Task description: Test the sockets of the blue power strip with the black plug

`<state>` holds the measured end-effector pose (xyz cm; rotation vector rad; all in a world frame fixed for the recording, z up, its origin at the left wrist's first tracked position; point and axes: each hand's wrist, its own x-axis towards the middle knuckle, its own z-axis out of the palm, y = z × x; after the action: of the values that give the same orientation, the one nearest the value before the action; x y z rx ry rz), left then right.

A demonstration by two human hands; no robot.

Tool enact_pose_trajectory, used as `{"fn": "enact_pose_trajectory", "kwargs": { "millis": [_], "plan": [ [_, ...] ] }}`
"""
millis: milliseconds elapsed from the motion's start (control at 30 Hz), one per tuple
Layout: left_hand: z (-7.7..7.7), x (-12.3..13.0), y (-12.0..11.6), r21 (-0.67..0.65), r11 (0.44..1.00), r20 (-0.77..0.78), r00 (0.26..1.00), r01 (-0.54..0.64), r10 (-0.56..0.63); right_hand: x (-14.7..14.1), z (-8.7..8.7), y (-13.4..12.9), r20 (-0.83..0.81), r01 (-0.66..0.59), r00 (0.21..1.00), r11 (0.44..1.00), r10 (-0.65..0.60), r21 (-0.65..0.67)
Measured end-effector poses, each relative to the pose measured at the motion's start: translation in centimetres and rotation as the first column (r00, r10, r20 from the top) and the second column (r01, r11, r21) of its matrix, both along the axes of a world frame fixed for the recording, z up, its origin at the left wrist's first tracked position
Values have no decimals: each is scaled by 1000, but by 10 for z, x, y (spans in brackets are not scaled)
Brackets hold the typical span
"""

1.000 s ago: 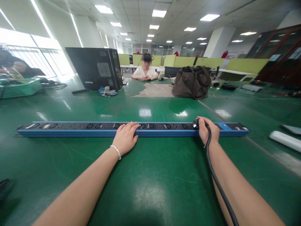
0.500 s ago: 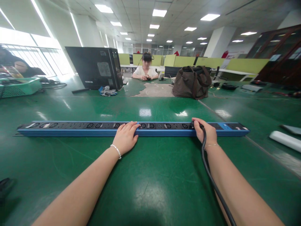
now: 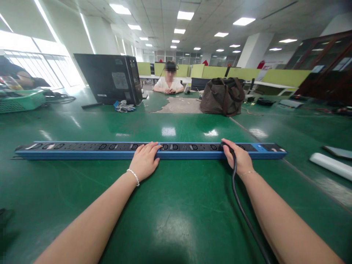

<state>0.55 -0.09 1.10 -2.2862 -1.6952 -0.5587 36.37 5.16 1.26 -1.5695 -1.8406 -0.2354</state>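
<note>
Strip (image 3: 176,156) lies across the middle of the frame on the green table (image 3: 170,198), its long axis nearly level from far left to well right of centre, sockets facing up. The right hand (image 3: 238,157) reaches in from the lower right, thumb and fingers closed about a black plug (image 3: 222,146) at the strip's upper face, right of the frame's centre. Fingers hide most of the plug, so I cannot tell whether it is seated or merely against the face. One socket (image 3: 213,147) shows just left of the plug. From this grip, most of the strip stretches leftward; only a short end, with a blue panel (image 3: 257,147), lies to the right. The cord (image 3: 239,203) drops from the plug to the bottom edge, left of the right forearm. The left hand (image 3: 144,159) rests palm down on the strip, just left of the frame's centre, fingers laid over the top rather than wrapped around it. The right hand is clearly the nearer to the plug.
</note>
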Motion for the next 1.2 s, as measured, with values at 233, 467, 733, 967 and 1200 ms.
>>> {"fn": "enact_pose_trajectory", "kwargs": {
  "millis": [233,467,733,967,1200],
  "plan": [
    [0,0,0,-4,1000,4,1000,-6,6,-4,15,2,60,46,997,995,-40,-88],
    [-1,0,0,-8,1000,11,1000,-3,3,-3,2,2,46,-5,999,1000,4,15],
    [-2,0,0,-2,1000,2,1000,2,-2,-4,-7,0,17,-34,999,998,34,48],
    [-1,0,0,-6,1000,8,1000,3,-3,-6,-10,1,-46,-42,998,997,45,70],
    [0,0,0,-14,1000,-11,1000,-6,5,-4,-9,2,-16,-16,1000,995,18,103]
  ]
}}
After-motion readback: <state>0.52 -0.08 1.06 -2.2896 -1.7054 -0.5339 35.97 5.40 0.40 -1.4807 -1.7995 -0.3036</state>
